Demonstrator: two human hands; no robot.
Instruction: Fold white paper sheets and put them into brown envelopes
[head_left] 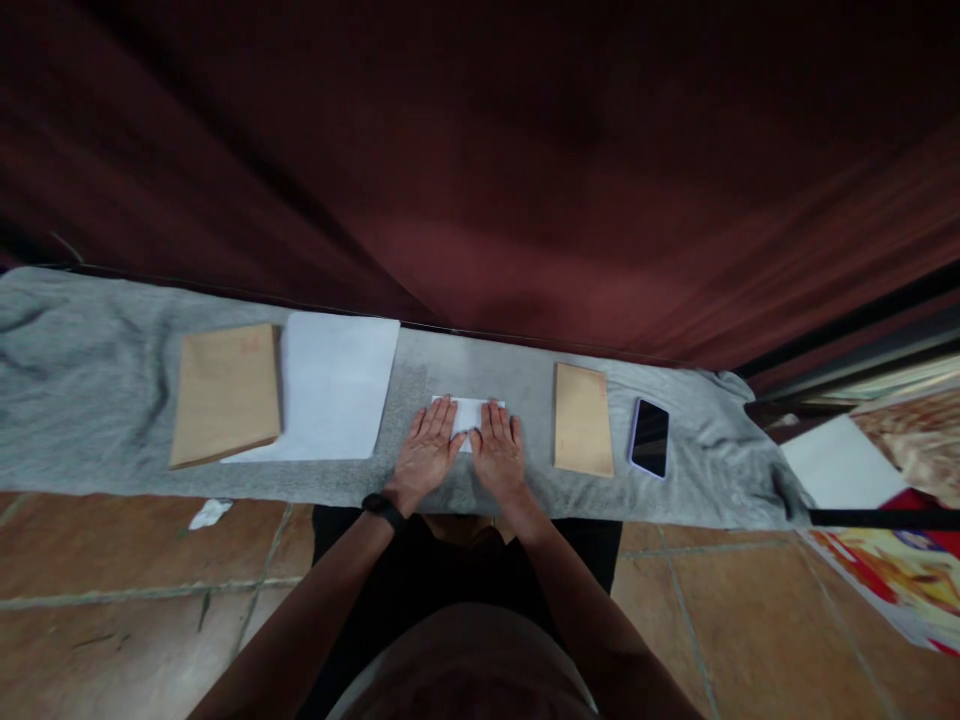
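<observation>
A small folded piece of white paper (468,412) lies on the grey cloth in front of me, partly covered by both hands. My left hand (430,448) presses flat on its left side, fingers stretched out and pointing away from me. On the paper's right side rests my right hand (498,450), also flat with straight fingers. The two thumbs nearly meet over the paper's near part. Neither hand grips anything.
A grey cloth (495,365) covers the narrow table. To the left, a stack of brown envelopes (227,390) overlaps white paper sheets (337,385). A brown envelope (583,420) and a phone (649,438) lie to the right. A dark red curtain (480,250) hangs behind.
</observation>
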